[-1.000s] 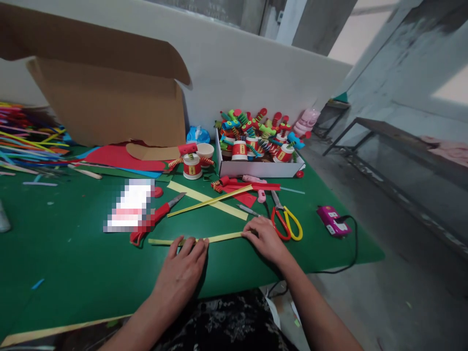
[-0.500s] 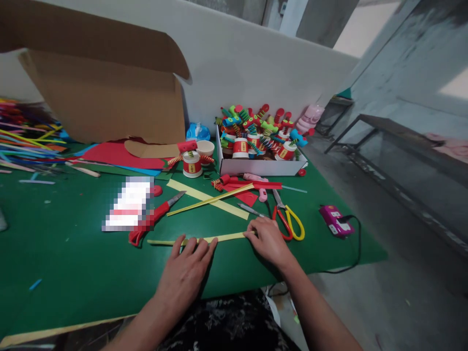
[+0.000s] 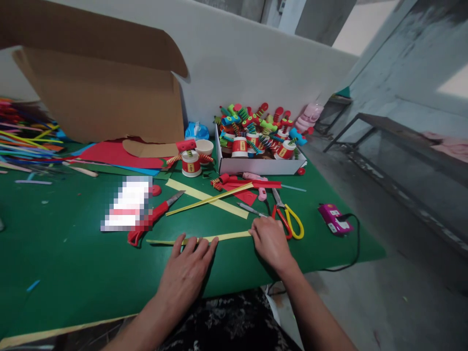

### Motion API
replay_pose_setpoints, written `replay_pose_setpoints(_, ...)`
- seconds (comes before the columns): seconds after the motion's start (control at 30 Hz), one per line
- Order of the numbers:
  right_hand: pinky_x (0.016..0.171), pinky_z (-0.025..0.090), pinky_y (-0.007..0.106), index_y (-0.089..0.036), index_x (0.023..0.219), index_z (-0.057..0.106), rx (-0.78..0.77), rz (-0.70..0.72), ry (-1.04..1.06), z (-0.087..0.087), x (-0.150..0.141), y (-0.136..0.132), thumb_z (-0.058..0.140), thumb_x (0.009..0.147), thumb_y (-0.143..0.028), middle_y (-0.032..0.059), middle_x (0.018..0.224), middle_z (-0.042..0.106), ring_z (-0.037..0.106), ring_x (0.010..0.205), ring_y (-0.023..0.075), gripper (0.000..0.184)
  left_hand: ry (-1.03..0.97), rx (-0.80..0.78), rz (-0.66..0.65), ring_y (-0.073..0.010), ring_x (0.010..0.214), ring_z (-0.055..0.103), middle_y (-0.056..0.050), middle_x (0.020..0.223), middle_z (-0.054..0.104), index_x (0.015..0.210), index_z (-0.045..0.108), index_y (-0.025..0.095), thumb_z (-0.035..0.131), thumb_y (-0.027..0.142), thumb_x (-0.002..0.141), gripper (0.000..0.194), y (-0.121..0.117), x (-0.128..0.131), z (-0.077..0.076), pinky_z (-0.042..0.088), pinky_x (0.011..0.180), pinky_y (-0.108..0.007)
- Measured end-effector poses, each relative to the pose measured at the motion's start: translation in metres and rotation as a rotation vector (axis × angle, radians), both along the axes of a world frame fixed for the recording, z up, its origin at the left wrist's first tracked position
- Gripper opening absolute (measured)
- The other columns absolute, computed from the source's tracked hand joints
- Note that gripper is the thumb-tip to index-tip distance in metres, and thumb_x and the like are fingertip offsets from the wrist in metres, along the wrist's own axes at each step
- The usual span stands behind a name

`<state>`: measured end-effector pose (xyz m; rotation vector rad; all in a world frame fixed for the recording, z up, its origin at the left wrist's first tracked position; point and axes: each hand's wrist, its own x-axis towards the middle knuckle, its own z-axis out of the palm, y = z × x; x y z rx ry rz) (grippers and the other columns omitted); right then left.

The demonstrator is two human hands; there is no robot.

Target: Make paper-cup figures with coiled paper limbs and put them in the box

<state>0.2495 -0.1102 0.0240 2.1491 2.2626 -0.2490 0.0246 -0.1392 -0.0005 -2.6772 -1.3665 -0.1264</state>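
A narrow pale-yellow folded paper strip (image 3: 232, 236) lies across the green table in front of me. My left hand (image 3: 190, 265) rests palm down on its left half, fingers apart, their tips pressing it against the table; the thumb is hidden. At the strip's right end my right hand (image 3: 269, 242) is closed, with thumb and fingers pinched on the paper and covering its tip. Just beyond the hands, a folded yellow strip (image 3: 219, 196) crosses over a flat yellow strip (image 3: 234, 209). Red-handled scissors (image 3: 155, 217) lie left of them; scissors with red and yellow handles (image 3: 295, 220) lie beside my right hand.
A white box (image 3: 261, 166) holds several colourful paper-cup figures. Another cup figure (image 3: 190, 165) stands left of it. A pink glue gun (image 3: 262, 193) lies near red paper. A purple device (image 3: 333, 218) with a black cable sits near the right edge. Cardboard (image 3: 106, 97) leans behind.
My right hand has slid slightly right along the strip to its end. My left hand keeps its place on the paper. The view has shifted a little.
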Motion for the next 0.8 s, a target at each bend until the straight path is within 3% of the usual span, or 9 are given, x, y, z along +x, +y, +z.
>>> replay_pose_setpoints(0.2,0.072,0.030,0.034,-0.017,0.084,0.062,0.045,-0.034,-0.072,0.001,0.012,-0.001,0.049,0.090,-0.015,0.0091,0.084,0.066,0.056,0.084,0.0244,0.014,0.000,0.002,0.001,-0.0228,0.095,0.054,-0.005,0.097,0.064,0.131,0.055,0.023,0.042,0.003,0.085,0.051,0.000,0.000,0.000,0.033,0.101,-0.049)
replay_pose_setpoints(0.33,0.080,0.037,0.040,-0.015,0.108,0.063,0.258,-0.136,-0.081,0.009,0.010,-0.012,0.042,0.091,-0.012,0.0157,0.102,0.066,0.057,0.095,0.0288,0.028,-0.013,0.023,0.001,-0.0230,0.094,0.054,-0.004,0.095,0.064,0.129,0.057,0.022,0.043,0.001,0.084,0.052,-0.001,0.001,0.000,0.033,0.100,-0.049)
replay_pose_setpoints(0.4,0.092,0.037,0.046,-0.016,0.123,0.058,0.349,-0.005,0.040,0.010,-0.002,-0.021,0.037,0.094,-0.017,0.0163,0.116,0.063,0.055,0.108,0.0294,0.036,-0.024,0.020,0.003,-0.0233,0.094,0.055,-0.004,0.095,0.064,0.128,0.057,0.023,0.046,0.003,0.084,0.050,-0.001,0.001,0.000,0.033,0.100,-0.049)
replay_pose_setpoints(0.43,0.100,0.035,0.047,-0.018,0.131,0.053,0.332,0.144,0.119,0.009,-0.011,-0.026,0.037,0.095,-0.020,0.0147,0.123,0.062,0.052,0.116,0.0284,0.039,-0.034,0.018,0.006,-0.0233,0.094,0.055,-0.004,0.095,0.065,0.127,0.058,0.023,0.047,0.004,0.084,0.049,-0.001,0.001,0.000,0.033,0.101,-0.049)
replay_pose_setpoints(0.5,0.111,0.029,0.046,-0.020,0.145,0.039,0.184,0.483,0.235,0.003,-0.028,-0.035,0.040,0.096,-0.029,0.0113,0.137,0.055,0.043,0.130,0.0255,0.050,-0.053,0.011,0.014,-0.0232,0.095,0.055,-0.004,0.097,0.064,0.122,0.061,0.024,0.050,0.007,0.085,0.042,-0.001,0.001,0.000,0.033,0.101,-0.048)
replay_pose_setpoints(0.53,0.115,0.026,0.046,-0.018,0.148,0.032,0.107,0.581,0.258,-0.002,-0.035,-0.038,0.043,0.095,-0.036,0.0114,0.144,0.049,0.037,0.136,0.0252,0.058,-0.060,0.006,0.016,-0.0232,0.096,0.055,-0.004,0.097,0.064,0.118,0.063,0.024,0.051,0.008,0.085,0.038,-0.001,0.001,0.000,0.033,0.102,-0.048)
replay_pose_setpoints(0.6,0.118,0.022,0.045,-0.012,0.152,0.022,0.000,0.631,0.264,-0.011,-0.043,-0.042,0.046,0.092,-0.048,0.0139,0.153,0.034,0.025,0.144,0.0254,0.074,-0.062,-0.003,0.015,-0.0232,0.096,0.055,-0.005,0.096,0.064,0.112,0.065,0.024,0.052,0.011,0.086,0.032,-0.001,0.001,0.000,0.033,0.102,-0.047)
replay_pose_setpoints(0.67,0.120,0.019,0.045,-0.008,0.152,0.017,-0.047,0.590,0.247,-0.017,-0.042,-0.043,0.048,0.090,-0.054,0.0159,0.157,0.025,0.017,0.147,0.0260,0.083,-0.056,-0.002,0.012,-0.0233,0.096,0.055,-0.005,0.096,0.064,0.116,0.064,0.024,0.053,0.013,0.086,0.034,-0.001,0.001,0.001,0.033,0.101,-0.047)
replay_pose_setpoints(0.8,0.121,0.016,0.047,-0.009,0.152,0.018,-0.066,0.552,0.226,-0.022,-0.030,-0.042,0.047,0.089,-0.060,0.0156,0.158,0.019,0.011,0.148,0.0266,0.086,-0.043,0.008,0.011,-0.0234,0.095,0.055,-0.005,0.096,0.065,0.128,0.057,0.024,0.052,0.012,0.086,0.044,-0.001,0.001,0.001,0.034,0.100,-0.046)
